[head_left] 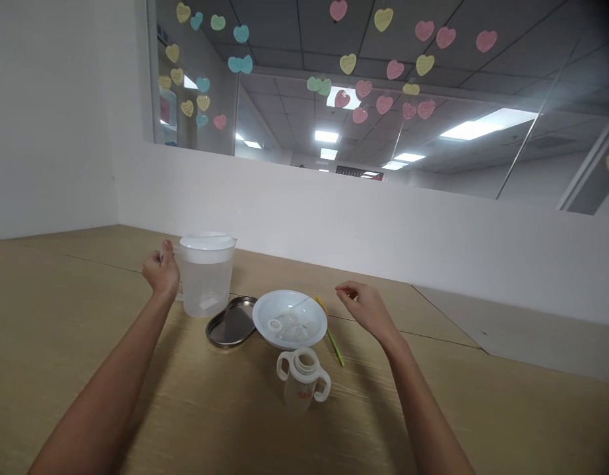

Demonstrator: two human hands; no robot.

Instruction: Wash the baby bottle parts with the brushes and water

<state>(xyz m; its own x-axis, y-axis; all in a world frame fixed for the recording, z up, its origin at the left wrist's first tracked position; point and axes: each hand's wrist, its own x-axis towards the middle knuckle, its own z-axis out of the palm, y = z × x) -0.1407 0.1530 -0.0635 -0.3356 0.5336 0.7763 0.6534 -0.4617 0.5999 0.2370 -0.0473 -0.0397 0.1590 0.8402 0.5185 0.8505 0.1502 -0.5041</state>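
My left hand (161, 269) is closed at the handle of a translucent plastic pitcher (208, 287), its thumb pointing up. The pitcher stands upright with a white lid on top. To the right of the bowl my right hand (366, 307) hovers above the table, fingers loosely curled and thumb slightly apart, with nothing visible in it. A white bowl (264, 307) holds small clear and white parts, too blurred to name. In front of it stands a lidless baby bottle (300, 386) with two white handles.
A kidney-shaped metal tray (231, 322) lies between the pitcher and the bowl. Beside the bowl's right rim is a thin yellow and green stick-like item (335, 346). A white wall (304, 218) with a window above bounds the table's far side.
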